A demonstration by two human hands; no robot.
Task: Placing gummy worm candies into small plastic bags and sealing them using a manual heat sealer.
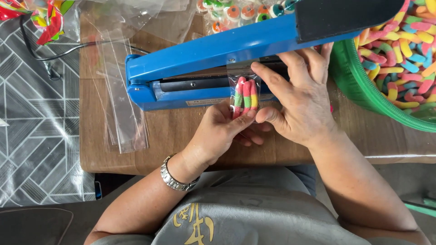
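at the sealer (190,68), on the wooden table (181,136), we hold a small clear bag (245,93) of striped gummy worms with its open top laid between the raised blue arm and the heating strip, so the mouth lies flat across the strip. our left hand (218,131) pinches the bag's lower end from below, fingers closed on it; our right hand (302,100) grips the side and presses the top down with the forefinger, likely to keep the film smooth. a green bowl (349,86) of loose worms sits just to the right, within reach. empty bags (122,109) lie to the left.
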